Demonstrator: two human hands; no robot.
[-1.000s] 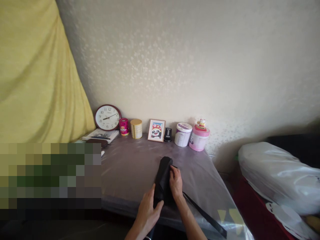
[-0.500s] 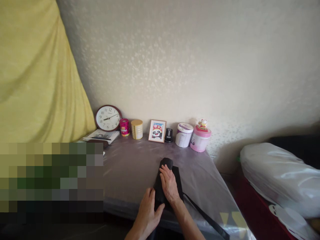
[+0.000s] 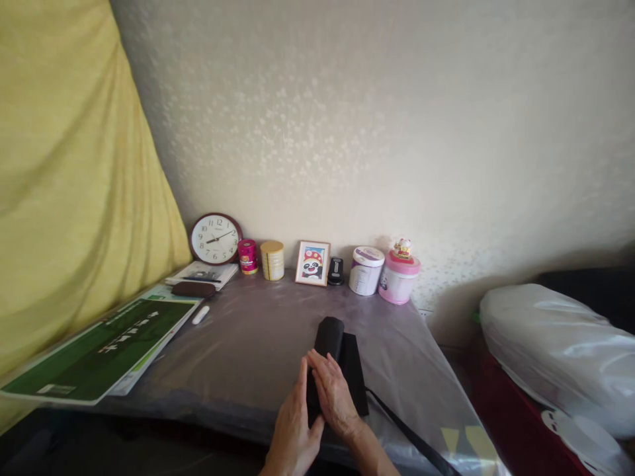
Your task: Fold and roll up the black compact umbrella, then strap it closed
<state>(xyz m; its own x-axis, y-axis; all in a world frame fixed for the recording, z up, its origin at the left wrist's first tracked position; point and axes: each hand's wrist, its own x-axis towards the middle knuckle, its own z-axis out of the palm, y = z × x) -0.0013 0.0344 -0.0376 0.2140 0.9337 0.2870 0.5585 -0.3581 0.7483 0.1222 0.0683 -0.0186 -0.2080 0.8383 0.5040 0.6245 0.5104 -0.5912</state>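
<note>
A rolled bundle of black fabric (image 3: 329,336) lies lengthwise on the grey-covered table, with a flat black part (image 3: 353,377) beneath it and to its right. From that flat part a black strap (image 3: 404,430) trails toward the near right edge. Along the bundle's left side, my left hand (image 3: 296,423) has its fingers stretched out, the thumb apart at the near end. My right hand (image 3: 335,396) rests on top of the roll with straight fingers, its fingertips close to those of my left hand. The hands cover the roll's near part; its exact kind is unclear.
At the back stand a clock (image 3: 217,239), a pink tin (image 3: 247,256), a yellow tin (image 3: 272,260), a panda picture frame (image 3: 312,263) and tubs (image 3: 366,271). Green sheets (image 3: 104,350) and a brown case (image 3: 193,289) lie left. A plastic-wrapped bundle (image 3: 550,350) is right.
My right hand has slid back toward me along the roll, baring its far part. My left fingers have straightened and moved up, meeting near the right fingertips.
</note>
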